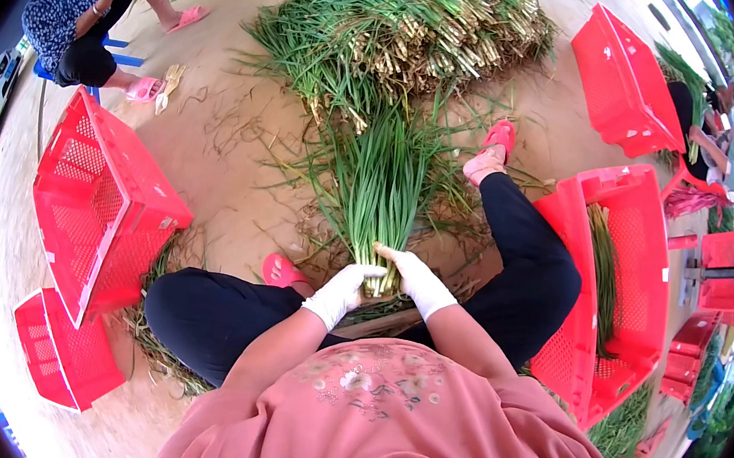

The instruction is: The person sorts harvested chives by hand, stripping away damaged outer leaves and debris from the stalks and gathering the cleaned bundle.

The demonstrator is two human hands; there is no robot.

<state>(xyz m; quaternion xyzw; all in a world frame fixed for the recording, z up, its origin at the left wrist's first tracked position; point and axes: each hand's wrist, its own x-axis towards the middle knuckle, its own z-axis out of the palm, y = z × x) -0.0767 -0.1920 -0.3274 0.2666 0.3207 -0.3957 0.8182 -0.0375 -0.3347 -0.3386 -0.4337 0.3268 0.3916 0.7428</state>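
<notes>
**Trainee:** Head view. What is the state of the hands?

**Instructor:** The left hand (pixel 339 292) and right hand (pixel 416 280), both in white gloves, clasp the base of a bundle of green stalks (pixel 387 186) from opposite sides. The thumbs lie across the top. The fingers beneath are hidden; grip force cannot be told.

**Trainee:** Where is the bundle?

**Instructor:** Between the dark trouser legs (pixel 532 278), in front of the pink shirt (pixel 408 430). Bases point toward the wearer; leaves spread toward the large heap (pixel 405 41). Whether the tips touch it cannot be told.

**Trainee:** How is this step best performed?

**Instructor:** It appears to be gathering and evening the bases. Apply equal pressure from both sides. Level protruding ends with the palm. Do not squeeze hard: the stalks would probably bruise.

**Trainee:** Materials?

**Instructor:** Stalks: slim, pale and smooth-looking at the base. Leaves: long, narrow, apparently flexible. Heap: tangled greens with pale stalk ends and straw-like brown matter. The red crate (pixel 638 257) beside the right leg: rigid-looking, perforated walls, with long greens (pixel 600 289) inside.
</notes>
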